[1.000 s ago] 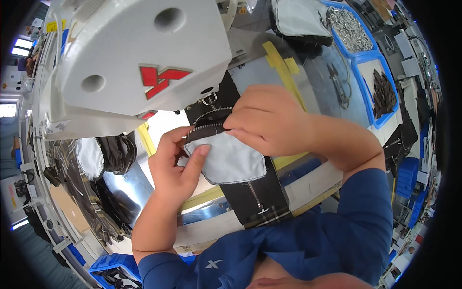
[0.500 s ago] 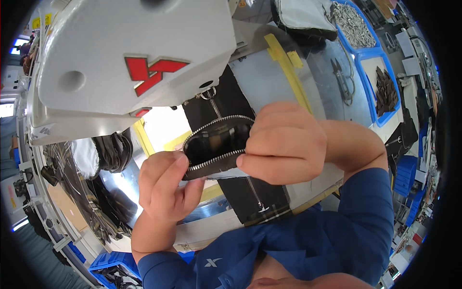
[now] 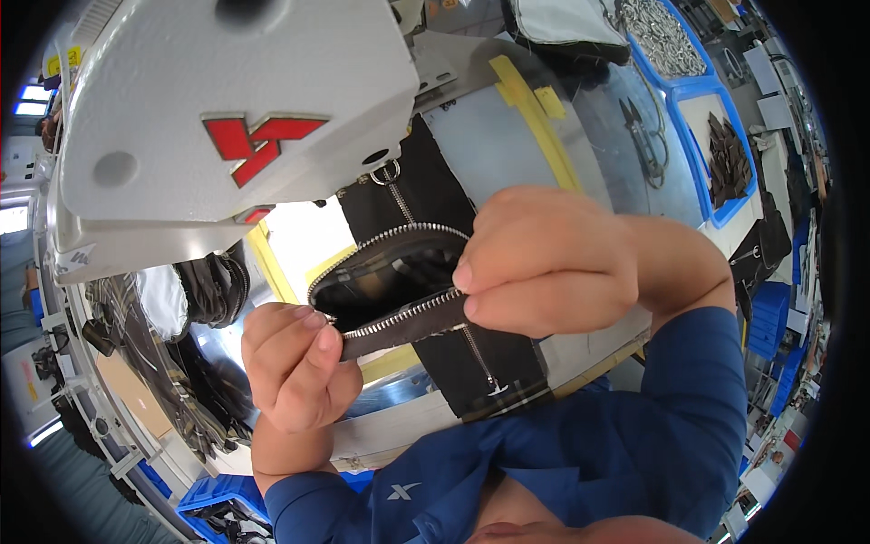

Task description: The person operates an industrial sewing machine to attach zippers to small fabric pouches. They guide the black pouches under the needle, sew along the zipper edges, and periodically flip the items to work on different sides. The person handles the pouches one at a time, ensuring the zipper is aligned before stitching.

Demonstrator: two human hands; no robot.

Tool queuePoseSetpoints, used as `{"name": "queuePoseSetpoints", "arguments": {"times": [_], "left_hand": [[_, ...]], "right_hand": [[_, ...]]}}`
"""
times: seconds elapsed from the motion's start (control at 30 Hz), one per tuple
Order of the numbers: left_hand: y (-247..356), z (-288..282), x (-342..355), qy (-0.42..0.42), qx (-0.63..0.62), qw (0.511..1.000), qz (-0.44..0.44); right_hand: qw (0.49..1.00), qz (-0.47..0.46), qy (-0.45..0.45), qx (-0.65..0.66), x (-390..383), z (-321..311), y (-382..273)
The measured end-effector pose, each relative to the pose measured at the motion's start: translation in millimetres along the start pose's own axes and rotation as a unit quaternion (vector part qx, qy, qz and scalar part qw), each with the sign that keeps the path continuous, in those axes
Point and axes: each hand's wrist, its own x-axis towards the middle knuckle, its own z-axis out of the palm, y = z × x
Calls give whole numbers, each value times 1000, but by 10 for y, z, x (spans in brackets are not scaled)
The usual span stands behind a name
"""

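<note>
Between my hands a dark zippered pouch piece (image 3: 403,327) is held stretched, its silver-toothed zipper gaping and a plaid lining showing inside. My left hand (image 3: 299,363) pinches the left end of the zipper edge between thumb and fingers. At the right end, my right hand (image 3: 548,263) grips the same edge, fingers curled. Beneath the pouch lies a long black fabric strip (image 3: 471,367) with a zipper down its middle and a metal ring at its far end. The large white sewing machine head (image 3: 236,118) with a red emblem stands just beyond, at the left.
Blue bins of metal hardware (image 3: 666,41) and dark fabric pieces (image 3: 728,168) sit at the far right. Snips (image 3: 642,136) lie on the metal table beside yellow tape (image 3: 535,118). Dark pouches (image 3: 210,290) and plaid fabric (image 3: 149,363) are piled at left; a blue crate (image 3: 213,494) stands below.
My left hand has moved left and slightly down, drawing the zipper edge longer and straighter. My right hand keeps its grip at nearly the same place. The view has shifted slightly.
</note>
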Motion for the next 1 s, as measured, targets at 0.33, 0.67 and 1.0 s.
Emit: {"name": "queuePoseSetpoints", "arguments": {"times": [0.33, 0.67, 1.0], "left_hand": [[14, -32, -12, -1, 23, 1000, 6], [29, -34, 20, -6, 1, 1000, -1], [-25, 46, 24, 20, -38, 999, -32]], "right_hand": [[999, -43, 10, 7, -4, 7, 20], [999, -18, -31, 8, 54, -46, -34], [1000, 16, 6, 23, 31, -7, -11]]}}
